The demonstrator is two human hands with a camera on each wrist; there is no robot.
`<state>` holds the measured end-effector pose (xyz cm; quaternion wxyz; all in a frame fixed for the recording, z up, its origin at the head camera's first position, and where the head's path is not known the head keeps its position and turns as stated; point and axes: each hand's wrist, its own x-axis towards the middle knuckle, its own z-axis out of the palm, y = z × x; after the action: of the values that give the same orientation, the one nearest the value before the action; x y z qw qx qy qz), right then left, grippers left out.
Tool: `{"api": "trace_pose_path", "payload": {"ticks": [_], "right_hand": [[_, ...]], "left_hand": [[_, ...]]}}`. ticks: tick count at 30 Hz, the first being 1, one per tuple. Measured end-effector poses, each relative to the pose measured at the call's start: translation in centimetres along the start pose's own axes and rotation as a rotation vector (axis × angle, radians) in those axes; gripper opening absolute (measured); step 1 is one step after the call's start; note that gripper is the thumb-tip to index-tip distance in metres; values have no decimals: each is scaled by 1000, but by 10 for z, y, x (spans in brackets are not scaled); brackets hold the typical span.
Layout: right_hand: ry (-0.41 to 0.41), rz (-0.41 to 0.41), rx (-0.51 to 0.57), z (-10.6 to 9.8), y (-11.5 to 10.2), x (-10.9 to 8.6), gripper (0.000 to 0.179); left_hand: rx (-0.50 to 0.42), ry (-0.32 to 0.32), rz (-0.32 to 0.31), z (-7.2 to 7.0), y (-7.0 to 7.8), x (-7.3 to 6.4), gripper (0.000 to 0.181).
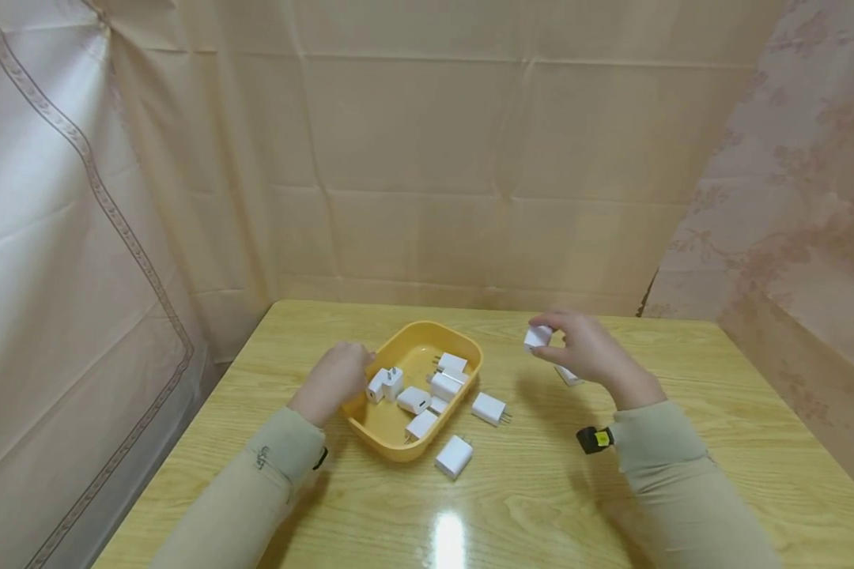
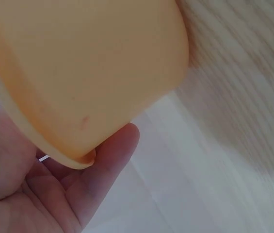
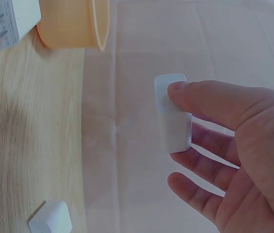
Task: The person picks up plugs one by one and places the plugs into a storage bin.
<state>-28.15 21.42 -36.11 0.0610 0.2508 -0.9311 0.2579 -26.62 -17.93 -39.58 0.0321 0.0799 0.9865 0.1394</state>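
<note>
My left hand (image 1: 333, 379) grips the left rim of a yellow plastic basket (image 1: 414, 359). In the left wrist view its fingers (image 2: 108, 162) curl under the lip of the basket (image 2: 103, 63). Several white plug chargers, among them one with prongs upward (image 1: 393, 383), lie jumbled inside. To the right, above the table, my right hand (image 1: 587, 348) pinches a white charger (image 1: 537, 337) between thumb and fingers. That charger (image 3: 175, 128) shows its smooth sides in the right wrist view. Another charger (image 1: 569, 376) lies beneath this hand, partly hidden by it.
Two more chargers lie on the wooden table (image 1: 313, 506) just right of the basket: one with prongs pointing right (image 1: 489, 408), one nearer the front (image 1: 455, 457). A beige cloth (image 1: 413, 158) hangs behind the table's far edge, with patterned cloth at both sides.
</note>
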Motion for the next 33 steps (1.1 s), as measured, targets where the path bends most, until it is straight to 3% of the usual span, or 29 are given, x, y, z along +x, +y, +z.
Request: {"api": "trace_pose_path", "payload": {"ticks": [5,23,30,33], "right_hand": [[3,-18,-19,5,-5,4,46],[-30,-101,-11,31,-36,23,45],[-64,-130,-37,41,-48,26,45],[-65,-156,-44,45,-53,28,45]], "left_hand": [[-1,24,18,0,-1,0,31],[-17,14,17,0,-2,0,39],[-20,66,89,1,-8,-1,38],[-46,76,86,1,-10,-1,36]]}}
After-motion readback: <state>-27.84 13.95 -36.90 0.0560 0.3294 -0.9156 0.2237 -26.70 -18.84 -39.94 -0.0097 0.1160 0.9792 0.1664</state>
